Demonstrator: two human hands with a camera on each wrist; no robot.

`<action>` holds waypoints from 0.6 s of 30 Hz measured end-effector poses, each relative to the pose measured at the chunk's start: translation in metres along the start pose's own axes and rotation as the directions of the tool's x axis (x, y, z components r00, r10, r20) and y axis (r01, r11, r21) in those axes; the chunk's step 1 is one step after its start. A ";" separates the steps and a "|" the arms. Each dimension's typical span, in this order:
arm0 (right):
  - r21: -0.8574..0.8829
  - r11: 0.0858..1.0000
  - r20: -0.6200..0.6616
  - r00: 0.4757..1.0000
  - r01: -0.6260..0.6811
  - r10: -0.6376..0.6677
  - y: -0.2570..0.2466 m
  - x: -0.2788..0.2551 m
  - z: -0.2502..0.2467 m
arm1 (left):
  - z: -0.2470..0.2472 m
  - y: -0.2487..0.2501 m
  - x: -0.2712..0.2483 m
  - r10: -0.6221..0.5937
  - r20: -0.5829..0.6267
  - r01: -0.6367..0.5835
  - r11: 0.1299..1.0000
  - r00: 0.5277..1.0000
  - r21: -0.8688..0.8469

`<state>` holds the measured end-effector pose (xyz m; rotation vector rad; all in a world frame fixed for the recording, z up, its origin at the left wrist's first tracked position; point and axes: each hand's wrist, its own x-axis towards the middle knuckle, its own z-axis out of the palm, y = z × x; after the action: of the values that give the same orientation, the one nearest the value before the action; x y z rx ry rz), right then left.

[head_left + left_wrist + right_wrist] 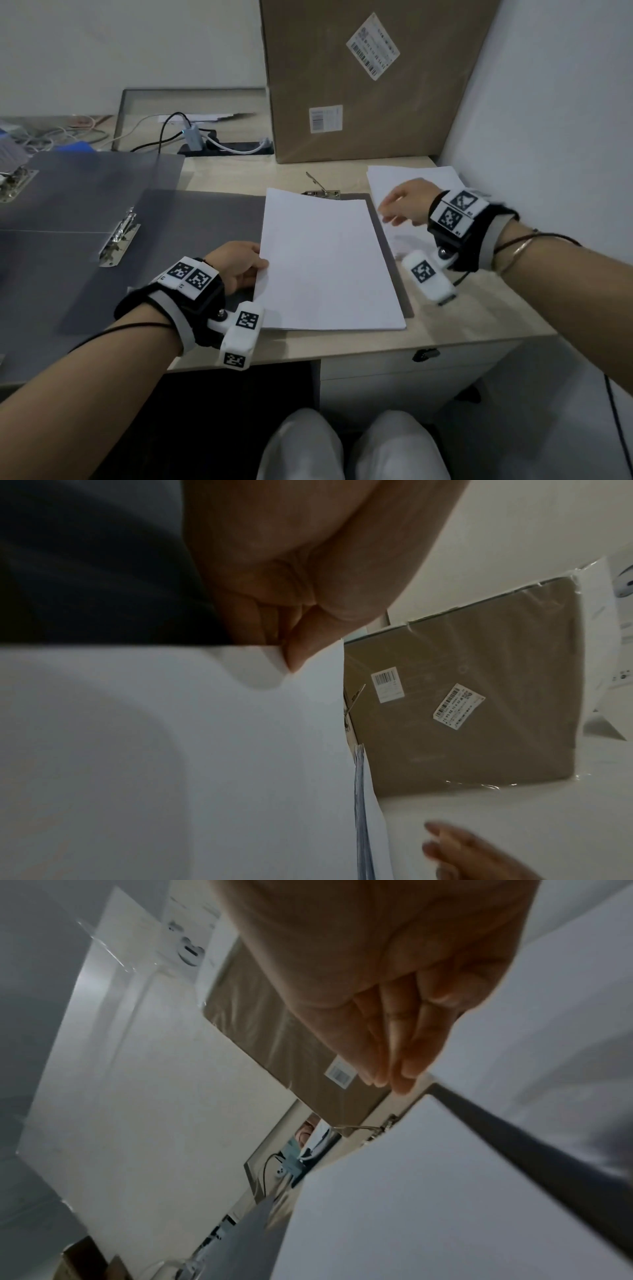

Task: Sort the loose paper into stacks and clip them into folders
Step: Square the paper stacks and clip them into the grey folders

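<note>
A stack of white paper (329,263) lies on the right half of an open grey folder (205,222). The folder's metal clip (322,192) stands behind the stack with its lever raised. My left hand (258,265) pinches the stack's left edge, thumb on top; the left wrist view shows the thumb (301,647) pressed on the sheet edge. My right hand (390,209) hovers with straight fingers (387,1056) over the loose paper pile (418,178) at the right and holds nothing. Its image is blurred.
A large cardboard box (359,85) leans against the wall behind the folder. A power strip with cables (226,147) sits at the back. A second open grey folder (85,178) with clips lies to the left. The right wall (548,120) is close to the loose pile.
</note>
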<state>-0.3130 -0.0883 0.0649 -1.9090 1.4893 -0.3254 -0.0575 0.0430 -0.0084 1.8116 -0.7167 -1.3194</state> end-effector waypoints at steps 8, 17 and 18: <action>-0.085 0.970 0.034 0.974 0.227 -0.225 -0.059 0.089 0.053 | -0.004 -0.004 0.006 0.003 0.055 0.001 0.997 0.998 -0.071; -0.343 0.910 0.188 0.966 0.234 -0.178 -0.071 0.139 0.082 | -0.009 -0.007 0.009 0.011 0.118 0.003 0.993 0.993 -0.120; -0.341 0.913 0.174 0.969 0.224 -0.173 -0.069 0.141 0.081 | -0.009 -0.007 0.009 0.012 0.124 0.004 0.992 0.992 -0.123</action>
<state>-0.1700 -0.1824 0.0212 -2.3296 1.3300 -0.0025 -0.0462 0.0417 -0.0174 1.6413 -0.6892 -1.4515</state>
